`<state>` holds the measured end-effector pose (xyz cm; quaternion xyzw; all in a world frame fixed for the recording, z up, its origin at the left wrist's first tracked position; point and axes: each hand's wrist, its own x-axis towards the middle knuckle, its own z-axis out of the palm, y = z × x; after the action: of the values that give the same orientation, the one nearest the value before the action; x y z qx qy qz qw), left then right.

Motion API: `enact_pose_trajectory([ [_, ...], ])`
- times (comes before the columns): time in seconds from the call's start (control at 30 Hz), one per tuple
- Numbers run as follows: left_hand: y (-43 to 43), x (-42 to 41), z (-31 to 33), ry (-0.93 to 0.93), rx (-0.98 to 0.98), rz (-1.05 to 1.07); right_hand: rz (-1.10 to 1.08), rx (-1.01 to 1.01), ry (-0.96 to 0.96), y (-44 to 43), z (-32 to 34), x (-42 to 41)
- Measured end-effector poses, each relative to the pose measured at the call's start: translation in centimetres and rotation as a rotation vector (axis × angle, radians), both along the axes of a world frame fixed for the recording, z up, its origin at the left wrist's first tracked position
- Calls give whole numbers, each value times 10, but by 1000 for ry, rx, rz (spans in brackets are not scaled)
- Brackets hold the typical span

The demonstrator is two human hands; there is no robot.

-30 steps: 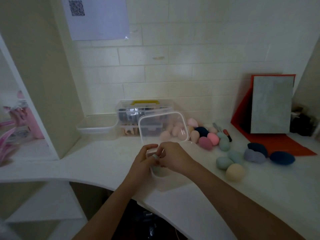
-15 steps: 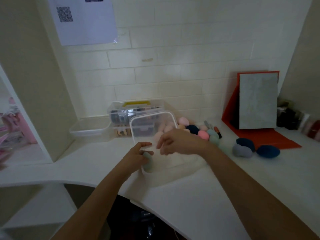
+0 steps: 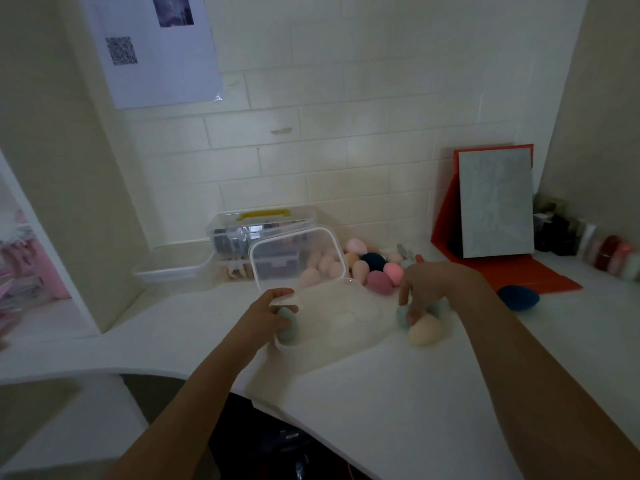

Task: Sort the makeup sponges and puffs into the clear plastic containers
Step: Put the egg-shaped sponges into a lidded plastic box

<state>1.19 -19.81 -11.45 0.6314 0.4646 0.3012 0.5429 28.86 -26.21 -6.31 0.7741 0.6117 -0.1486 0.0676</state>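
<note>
A clear plastic container [image 3: 349,303] sits open on the white desk, its lid [image 3: 298,258] standing up behind it. My left hand [image 3: 266,315] grips the container's near-left corner, thumb on the rim. A pale green sponge [image 3: 291,330] lies right at that corner against my fingers. My right hand [image 3: 429,289] reaches down just right of the container, and its fingertips pinch a teal sponge [image 3: 401,315]. A peach sponge [image 3: 424,330] lies touching it in front. More sponges in pink, peach and navy [image 3: 374,268] are heaped behind.
A clear box with a yellow handle [image 3: 263,223] and a flat clear tray [image 3: 173,268] stand at the back left. A dark blue sponge [image 3: 517,297] lies by a red stand with a grey board [image 3: 495,202]. Small bottles [image 3: 588,244] line the right wall.
My right hand left the container's near corner and moved right, down onto the teal sponge. My left hand stayed at the corner with the green sponge. The view tilted up.
</note>
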Motion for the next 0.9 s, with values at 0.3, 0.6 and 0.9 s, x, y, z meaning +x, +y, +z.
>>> enact_pose_trajectory([
  [0.3,-4,4,1,-19,-14,29,6,423,133,10,2,6],
  [0.6,-10,11,-6,-54,34,56,329,530,519,5,10,-76],
  [0.9,-12,27,-8,-22,93,105,369,243,493,12,-22,-109],
])
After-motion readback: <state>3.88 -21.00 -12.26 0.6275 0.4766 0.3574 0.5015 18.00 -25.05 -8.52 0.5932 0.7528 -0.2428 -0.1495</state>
